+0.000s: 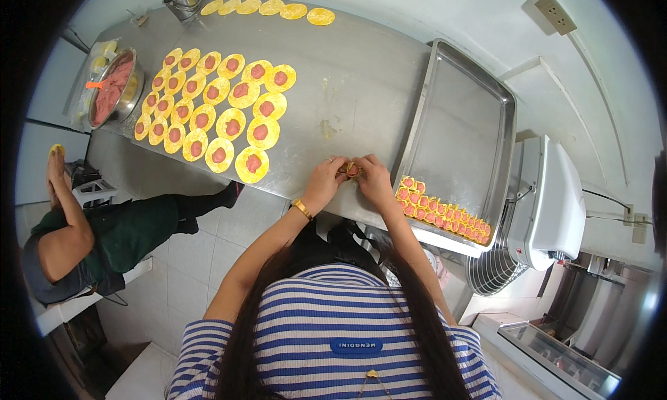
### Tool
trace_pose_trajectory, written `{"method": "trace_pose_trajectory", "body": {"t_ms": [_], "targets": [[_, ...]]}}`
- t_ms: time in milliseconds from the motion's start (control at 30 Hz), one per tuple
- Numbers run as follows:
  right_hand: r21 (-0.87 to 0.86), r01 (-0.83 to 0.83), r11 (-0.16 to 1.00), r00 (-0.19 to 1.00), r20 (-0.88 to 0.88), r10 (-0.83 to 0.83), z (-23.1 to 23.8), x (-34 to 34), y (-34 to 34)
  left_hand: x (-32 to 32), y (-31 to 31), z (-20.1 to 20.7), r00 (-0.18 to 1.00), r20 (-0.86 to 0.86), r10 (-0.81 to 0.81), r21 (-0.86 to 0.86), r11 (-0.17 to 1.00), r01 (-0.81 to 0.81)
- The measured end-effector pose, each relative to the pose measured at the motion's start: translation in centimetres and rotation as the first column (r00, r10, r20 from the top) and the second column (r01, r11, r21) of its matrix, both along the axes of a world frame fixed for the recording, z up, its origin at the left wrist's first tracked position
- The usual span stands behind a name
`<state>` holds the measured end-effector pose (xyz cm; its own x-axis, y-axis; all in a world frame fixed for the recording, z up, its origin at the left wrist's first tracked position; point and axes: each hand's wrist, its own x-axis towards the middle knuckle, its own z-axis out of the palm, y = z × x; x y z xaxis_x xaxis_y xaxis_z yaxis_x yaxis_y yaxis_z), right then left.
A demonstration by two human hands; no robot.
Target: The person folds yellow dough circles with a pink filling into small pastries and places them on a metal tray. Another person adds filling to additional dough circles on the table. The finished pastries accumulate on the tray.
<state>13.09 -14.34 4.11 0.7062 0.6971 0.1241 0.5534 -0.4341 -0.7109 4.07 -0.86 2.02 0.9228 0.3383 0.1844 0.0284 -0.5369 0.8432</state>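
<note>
At the front edge of the steel table (pixel 351 108), my left hand (pixel 324 183) and my right hand (pixel 376 182) meet around one small siu mai dumpling (pixel 353 169). Its yellow wrapper is gathered around pink meat filling, and both sets of fingers pinch it. To the left lie rows of round yellow wrappers (pixel 221 155), flat, each with a lump of pink meat on it. Just right of my right hand, finished dumplings (pixel 445 212) stand packed along the near end of a metal tray (pixel 419 111).
A steel bowl (pixel 133 98) of pink meat with an orange-handled tool (pixel 95 85) stands far left. Bare wrappers (pixel 294 11) line the far edge beside a metal pail (pixel 184 2). Another person (pixel 90 240) sits at left. A white mixer (pixel 549 205) stands right of the tray.
</note>
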Motion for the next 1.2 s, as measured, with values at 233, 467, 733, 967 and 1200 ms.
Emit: {"method": "trace_pose_trajectory", "body": {"t_ms": [233, 467, 733, 967, 1200], "targets": [[-0.077, 0.008, 0.997, 1.0, 0.012, -0.007, 0.7, -0.1, 0.4, 0.6, 0.8, -0.8, 0.996, -0.077, -0.038, -0.168, 0.986, 0.025], [-0.133, -0.013, 0.991, 0.995, 0.098, 0.026, 1.5, -0.7, 0.8, -1.3, 2.4, 0.1, 0.989, -0.145, 0.034, -0.181, 0.982, -0.061], [-0.098, 0.5, 0.86, 0.866, 0.064, -0.496, 4.2, 5.7, -12.4, -2.9, 2.1, 0.1, 0.982, -0.169, 0.08, -0.233, 0.965, -0.118], [-0.311, 0.453, 0.836, 0.883, 0.028, -0.468, 1.2, 6.3, -15.5, -2.5, 1.5, -0.5, 0.983, -0.161, 0.087, -0.149, 0.983, -0.111], [-0.288, 0.332, 0.898, 0.923, -0.098, -0.372, 1.7, 5.7, -16.5, -2.7, 0.9, -0.7, 0.978, -0.154, 0.14, -0.104, 0.982, -0.157]]}}
